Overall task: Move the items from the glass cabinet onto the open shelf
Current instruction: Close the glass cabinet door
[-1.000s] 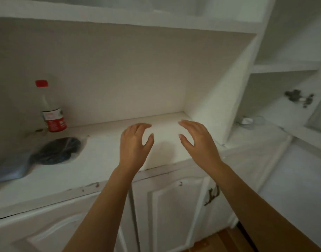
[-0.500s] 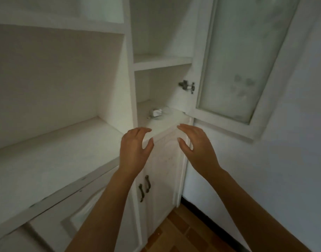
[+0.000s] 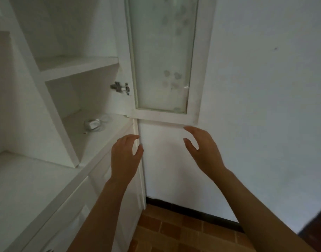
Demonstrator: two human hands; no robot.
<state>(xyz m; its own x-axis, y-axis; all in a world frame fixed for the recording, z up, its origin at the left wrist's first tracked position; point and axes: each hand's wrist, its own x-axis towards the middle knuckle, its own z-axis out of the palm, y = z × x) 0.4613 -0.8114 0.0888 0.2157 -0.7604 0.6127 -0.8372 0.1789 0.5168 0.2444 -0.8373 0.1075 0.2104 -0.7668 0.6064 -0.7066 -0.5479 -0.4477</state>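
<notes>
Glass cabinet (image 3: pixel 86 99) w/ door (image 3: pixel 163 57) swung open: upper shelf (image 3: pixel 77 67) looks bare; bottom compartment holds one small clear-wrapped white item (image 3: pixel 94 124) near its front-right corner. Open shelf (image 3: pixel 25 182) at left, visible part bare. Judged: last item left to move. Left hand (image 3: pixel 125 157) & right hand (image 3: pixel 203 151) hover empty, fingers apart, near cabinet's front edge.

The glass cabinet (image 3: pixel 79 99) is standing open, its frosted glass door (image 3: pixel 161 57) swinging fully right against the wall. A small white item in a clear wrapper (image 3: pixel 95 124) is lying on its bottom shelf. The open shelf (image 3: pixel 25 180) is extending left, nearer.
</notes>
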